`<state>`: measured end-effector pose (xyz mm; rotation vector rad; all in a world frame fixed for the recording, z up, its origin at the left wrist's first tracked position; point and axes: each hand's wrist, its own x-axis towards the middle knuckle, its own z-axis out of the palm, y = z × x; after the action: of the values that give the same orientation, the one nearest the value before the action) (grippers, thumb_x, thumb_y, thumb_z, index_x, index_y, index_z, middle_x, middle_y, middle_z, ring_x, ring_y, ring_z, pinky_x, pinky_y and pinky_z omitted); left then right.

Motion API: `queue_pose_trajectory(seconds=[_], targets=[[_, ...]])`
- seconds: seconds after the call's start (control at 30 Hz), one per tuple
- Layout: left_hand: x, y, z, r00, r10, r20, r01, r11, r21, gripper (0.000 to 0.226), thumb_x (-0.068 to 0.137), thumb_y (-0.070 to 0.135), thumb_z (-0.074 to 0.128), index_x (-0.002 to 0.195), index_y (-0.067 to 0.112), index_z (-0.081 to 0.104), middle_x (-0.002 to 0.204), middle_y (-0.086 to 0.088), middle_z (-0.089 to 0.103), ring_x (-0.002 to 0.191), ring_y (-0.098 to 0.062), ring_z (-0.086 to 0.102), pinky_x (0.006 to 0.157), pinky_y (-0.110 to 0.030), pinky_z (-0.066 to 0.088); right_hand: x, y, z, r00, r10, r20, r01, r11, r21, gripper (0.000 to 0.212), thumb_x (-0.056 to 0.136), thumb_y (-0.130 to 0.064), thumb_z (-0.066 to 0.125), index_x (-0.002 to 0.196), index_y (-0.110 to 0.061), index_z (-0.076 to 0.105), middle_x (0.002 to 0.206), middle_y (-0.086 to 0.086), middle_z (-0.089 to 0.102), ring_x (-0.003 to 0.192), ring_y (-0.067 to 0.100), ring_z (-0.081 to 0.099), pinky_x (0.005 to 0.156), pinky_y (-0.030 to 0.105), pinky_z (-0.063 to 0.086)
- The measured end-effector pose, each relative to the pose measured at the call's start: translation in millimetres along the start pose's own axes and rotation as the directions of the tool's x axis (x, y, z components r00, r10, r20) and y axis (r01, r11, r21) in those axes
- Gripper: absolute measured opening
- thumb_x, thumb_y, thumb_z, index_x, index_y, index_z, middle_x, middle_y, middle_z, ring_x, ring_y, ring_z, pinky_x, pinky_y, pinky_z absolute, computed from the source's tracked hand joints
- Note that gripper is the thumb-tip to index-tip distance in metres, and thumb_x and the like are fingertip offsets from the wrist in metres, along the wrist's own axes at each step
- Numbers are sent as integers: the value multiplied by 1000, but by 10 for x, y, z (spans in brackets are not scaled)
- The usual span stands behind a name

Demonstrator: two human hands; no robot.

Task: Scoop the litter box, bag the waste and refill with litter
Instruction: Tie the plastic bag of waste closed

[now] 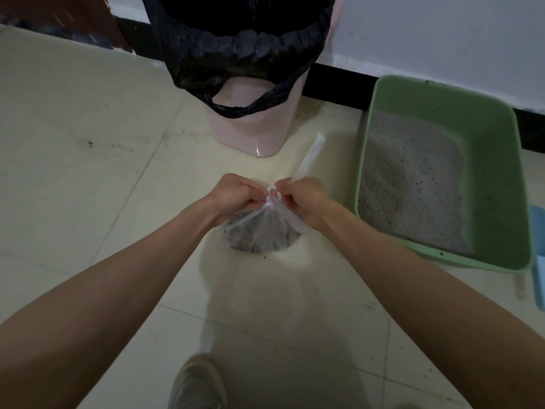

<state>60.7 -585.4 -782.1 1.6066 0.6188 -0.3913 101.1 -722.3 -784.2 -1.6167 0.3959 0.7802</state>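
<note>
The left hand (236, 191) and right hand (303, 196) both pinch the gathered neck of a clear waste bag (259, 231) resting on the floor (88, 172), between the pink bin (250, 125) and green litter box (442, 172) holding grey litter (413, 184).

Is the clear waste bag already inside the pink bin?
No, the clear waste bag sits on the floor in front of the pink bin, both hands pinching its neck.

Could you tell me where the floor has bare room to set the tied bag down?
Bare tile lies left of the pink bin. The strip between it and the green litter tray is narrow, and the clear waste bag sits in front.
</note>
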Motion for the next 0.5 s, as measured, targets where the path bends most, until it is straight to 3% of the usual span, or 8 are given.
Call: queue_pose_trajectory(seconds=[0.1,0.17,0.23,0.37,0.43,0.5], targets=[[35,-40,-16,998,-61,19,64,988,-143,12,84,-5,58,75,0,65,80,-16,63,68,-16,62,68,-19,55,-102,44,-23,995,-89,33,91,993,-74,9,86,-4,59,80,-6,66,62,-2,55,55,8,50,47,15,44],[57,-60,-30,993,-105,47,112,972,-207,10,86,-2,58,78,1,64,79,-14,64,62,-11,64,65,-18,56,-153,72,-49,986,-157,62,164,979,-124,14,89,-8,59,98,-1,66,69,-2,57,60,4,52,46,8,44],[67,-40,-37,985,-143,95,162,956,-245,8,87,3,58,81,1,64,73,-9,68,59,-7,66,65,-18,57,-157,97,-65,978,-189,88,200,971,-135,18,88,-10,61,102,1,66,74,-3,59,64,2,54,47,3,43],[66,8,-49,957,-228,179,274,915,-296,9,86,11,61,83,3,63,67,-3,71,63,-8,66,73,-22,56,-130,131,-47,970,-228,78,239,954,-180,11,84,-14,67,93,-7,69,81,-3,64,75,6,60,64,10,49],[63,1,-67,931,-283,231,349,876,-333,8,86,11,61,82,4,61,67,-4,70,62,-8,67,68,-21,57,-117,156,-35,960,-266,86,278,940,-197,3,82,-13,69,80,-13,66,75,-4,63,71,4,60,60,7,48],[72,-17,-79,913,-314,260,391,855,-341,9,87,9,59,80,4,60,66,-4,69,60,-7,67,64,-20,58,-120,164,-23,952,-297,80,307,925,-222,13,80,-13,72,70,-19,64,69,-6,63,66,3,60,58,8,49]])
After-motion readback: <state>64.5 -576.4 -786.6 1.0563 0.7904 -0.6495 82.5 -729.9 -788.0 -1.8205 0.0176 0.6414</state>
